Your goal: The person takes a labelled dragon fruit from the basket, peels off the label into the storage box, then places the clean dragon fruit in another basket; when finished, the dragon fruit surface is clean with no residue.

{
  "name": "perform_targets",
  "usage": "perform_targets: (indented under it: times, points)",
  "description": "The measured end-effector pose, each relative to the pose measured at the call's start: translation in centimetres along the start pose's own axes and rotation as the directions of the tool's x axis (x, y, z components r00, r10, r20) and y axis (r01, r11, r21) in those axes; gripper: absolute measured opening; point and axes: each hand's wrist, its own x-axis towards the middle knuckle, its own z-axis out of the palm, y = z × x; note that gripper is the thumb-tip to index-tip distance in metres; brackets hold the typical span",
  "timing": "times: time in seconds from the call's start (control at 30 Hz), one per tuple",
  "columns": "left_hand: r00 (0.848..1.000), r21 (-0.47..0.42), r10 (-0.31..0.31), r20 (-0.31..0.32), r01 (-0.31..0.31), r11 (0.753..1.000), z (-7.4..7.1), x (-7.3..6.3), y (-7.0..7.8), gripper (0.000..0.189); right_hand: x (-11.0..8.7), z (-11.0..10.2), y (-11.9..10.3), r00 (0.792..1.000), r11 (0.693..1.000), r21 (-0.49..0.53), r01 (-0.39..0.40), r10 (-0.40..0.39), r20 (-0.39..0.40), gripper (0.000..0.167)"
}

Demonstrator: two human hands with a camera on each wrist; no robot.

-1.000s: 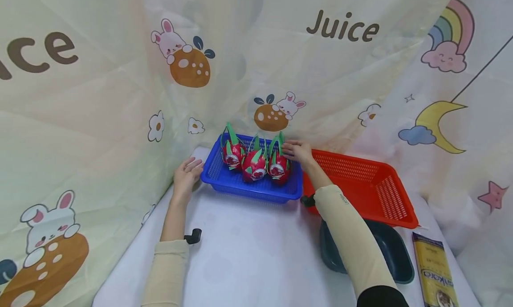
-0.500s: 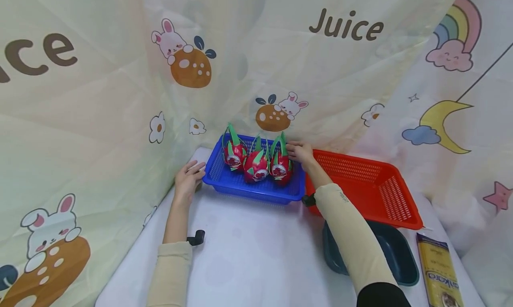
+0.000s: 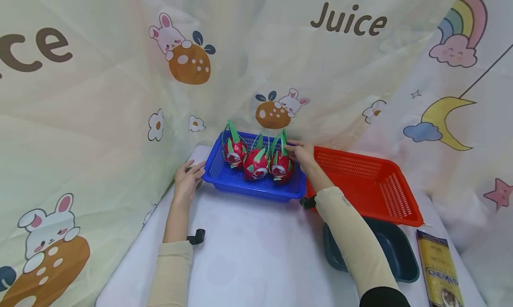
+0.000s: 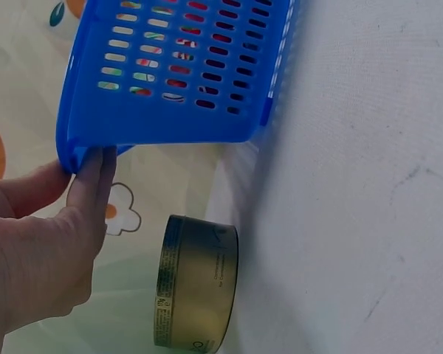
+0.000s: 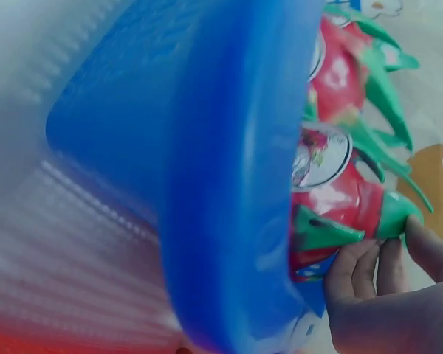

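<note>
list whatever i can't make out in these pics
Head view: part of the dark tub is hidden behind the right sleeve.
Head view: the pouch is cut off by the bottom edge.
Left wrist view: lettering on the tin is mostly too small to read.
Right wrist view: part of the nearest fruit is hidden behind the blue basket.
Right wrist view: its label is too blurred to read.

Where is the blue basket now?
In the head view, the blue basket is near the centre; the left hand grips its left rim, and the red basket is on its right.
</note>
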Motion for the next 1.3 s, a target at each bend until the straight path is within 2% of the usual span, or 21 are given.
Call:
perform_targets:
  times: [0.17, 0.27, 0.5, 0.83, 0.93, 1.1, 1.3]
  points:
    - [1.0, -0.008, 0.001, 0.019, -0.001, 1.0, -0.4, 0.4, 0.5, 0.069, -0.5, 0.6, -1.4, 0.999, 0.999, 0.044, 0.026, -0.024, -0.039, 0.04]
    - [1.0, 0.017, 0.003, 0.023, -0.003, 1.0, -0.5, 0.3, 0.8, 0.068, -1.1, 0.7, -2.4, 0.997, 0.996, 0.079, 0.052, -0.048, -0.052, 0.038]
    - [0.999, 0.009, -0.029, 0.028, 0.029, 1.0, -0.4, 0.5, 0.7, 0.069, -2.8, 0.2, -3.6, 0.992, 0.985, 0.141, 0.1, -0.088, -0.088, 0.04]
    - [0.999, 0.019, -0.009, 0.038, 0.009, 1.0, -0.4, 0.8, 0.8, 0.062, -6.1, -0.2, -5.4, 0.985, 0.945, 0.277, 0.172, -0.159, -0.072, 0.042]
    - [0.999, 0.018, -0.01, 0.038, 0.009, 1.0, -0.4, 0.8, 0.6, 0.061, -7.6, -0.5, -5.6, 0.989, 0.932, 0.332, 0.146, -0.13, -0.07, 0.041]
    - [1.0, 0.042, -0.009, 0.03, 0.008, 0.999, -0.4, 0.7, 0.3, 0.058, -9.9, -0.8, -5.6, 0.998, 0.905, 0.423, 0.052, -0.036, -0.045, 0.041]
    - [0.999, 0.016, -0.013, 0.037, 0.012, 1.0, -0.4, 0.9, 0.0, 0.057, -12.1, -1.6, -5.8, 1.0, 0.889, 0.459, -0.008, 0.014, -0.01, 0.041]
